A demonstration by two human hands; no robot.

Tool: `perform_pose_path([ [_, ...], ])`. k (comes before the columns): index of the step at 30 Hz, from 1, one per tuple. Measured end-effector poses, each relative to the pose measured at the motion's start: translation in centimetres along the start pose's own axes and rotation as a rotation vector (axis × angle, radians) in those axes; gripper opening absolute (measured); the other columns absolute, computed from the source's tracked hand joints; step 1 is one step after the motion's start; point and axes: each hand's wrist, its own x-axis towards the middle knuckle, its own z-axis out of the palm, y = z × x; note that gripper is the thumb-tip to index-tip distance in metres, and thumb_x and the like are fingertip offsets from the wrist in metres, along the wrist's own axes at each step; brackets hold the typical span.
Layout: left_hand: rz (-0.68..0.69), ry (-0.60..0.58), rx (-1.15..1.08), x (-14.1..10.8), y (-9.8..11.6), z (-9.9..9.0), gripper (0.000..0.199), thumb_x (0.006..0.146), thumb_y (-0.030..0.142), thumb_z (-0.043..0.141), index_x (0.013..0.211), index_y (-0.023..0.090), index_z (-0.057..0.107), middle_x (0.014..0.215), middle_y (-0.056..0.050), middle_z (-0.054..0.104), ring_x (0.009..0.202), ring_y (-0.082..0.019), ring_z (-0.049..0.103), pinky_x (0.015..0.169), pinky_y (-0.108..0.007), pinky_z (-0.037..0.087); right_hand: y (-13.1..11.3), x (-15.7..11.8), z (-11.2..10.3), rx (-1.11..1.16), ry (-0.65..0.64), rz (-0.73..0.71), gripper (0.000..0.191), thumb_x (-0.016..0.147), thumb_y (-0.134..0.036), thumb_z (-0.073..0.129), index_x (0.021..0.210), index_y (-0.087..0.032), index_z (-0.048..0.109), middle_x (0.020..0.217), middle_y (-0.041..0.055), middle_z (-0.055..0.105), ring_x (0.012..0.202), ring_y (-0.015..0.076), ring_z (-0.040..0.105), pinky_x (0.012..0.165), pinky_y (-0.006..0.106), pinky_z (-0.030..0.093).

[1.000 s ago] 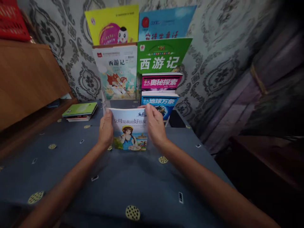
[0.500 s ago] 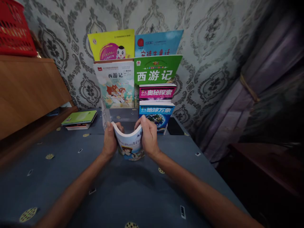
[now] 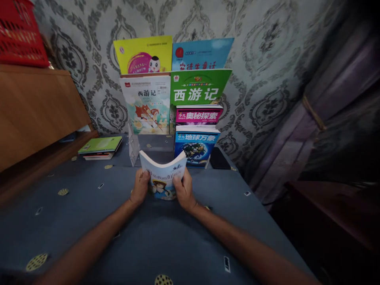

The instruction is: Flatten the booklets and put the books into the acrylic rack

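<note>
A light blue paperback point(image 3: 162, 178), its cover bent inward in a curve, is held upright between my two hands. My left hand point(image 3: 140, 186) grips its left edge, thumb on the front cover. On the right edge my right hand point(image 3: 184, 189) has its thumb pressed on the cover; the fingers behind are hidden. Just beyond stands a clear rack point(image 3: 134, 148) with books in tiers: a white book point(image 3: 147, 107), a green book point(image 3: 198, 87), a yellow book point(image 3: 144, 53), a blue book point(image 3: 202, 51), a magenta book point(image 3: 198, 115) and a blue globe book point(image 3: 192, 148).
Green-topped books point(image 3: 100, 145) lie stacked at the left of the patterned blue table point(image 3: 136, 245). A dark flat object point(image 3: 219, 158) lies right of the rack. A wooden cabinet point(image 3: 38, 111) carries a red basket point(image 3: 23, 37). A curtain point(image 3: 285, 138) hangs at right.
Both hands have slid lower on the paperback's sides, and its upper corners now show. The bend in the book looks wider. The whole view has shifted slightly.
</note>
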Motion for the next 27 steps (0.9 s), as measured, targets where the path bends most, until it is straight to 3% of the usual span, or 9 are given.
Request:
perform_pose_path([
  [4, -0.042, -0.027, 0.045, -0.7, 0.1, -0.7, 0.068, 0.047, 0.072, 0.083, 0.084, 0.017, 0.069, 0.083, -0.007, 0.076, 0.078, -0.026, 0.069, 0.071, -0.035, 0.057, 1.5, -1.7, -1.0, 0.033, -0.100, 0.127, 0.049, 0.077, -0.053, 0.075, 0.110, -0.023, 0.053, 0.097, 0.0053, 0.072, 0.088, 0.0229, 0.068, 0.075, 0.033, 0.056],
  [11, -0.078, -0.100, 0.044, -1.0, 0.2, -1.0, 0.057, 0.046, 0.056, 0.086, 0.085, 0.016, 0.071, 0.085, -0.008, 0.078, 0.081, -0.026, 0.071, 0.074, -0.034, 0.057, 1.3, -1.9, -1.0, 0.021, -0.106, 0.236, 0.065, 0.062, -0.050, 0.087, 0.109, -0.024, 0.051, 0.100, 0.0062, 0.073, 0.092, 0.0250, 0.070, 0.077, 0.036, 0.059],
  [19, -0.024, -0.035, 0.076, -0.5, -0.2, -1.8, 0.046, 0.050, 0.050, 0.082, 0.080, 0.018, 0.067, 0.079, -0.006, 0.077, 0.073, -0.025, 0.070, 0.067, -0.035, 0.057, 0.9, -3.0, -1.8, -0.078, -0.174, 0.111, 0.037, 0.082, -0.043, 0.071, 0.106, -0.023, 0.051, 0.094, 0.0061, 0.073, 0.085, 0.0238, 0.071, 0.076, 0.038, 0.060],
  [27, -0.086, -0.056, 0.037, -0.1, 0.0, -1.9, 0.060, 0.050, 0.062, 0.084, 0.085, 0.016, 0.068, 0.085, -0.009, 0.077, 0.077, -0.025, 0.071, 0.072, -0.035, 0.057, 1.1, -3.2, -2.2, -0.246, -0.213, 0.085, 0.023, 0.094, -0.042, 0.055, 0.108, -0.023, 0.053, 0.093, 0.0095, 0.074, 0.085, 0.0257, 0.071, 0.076, 0.039, 0.060],
])
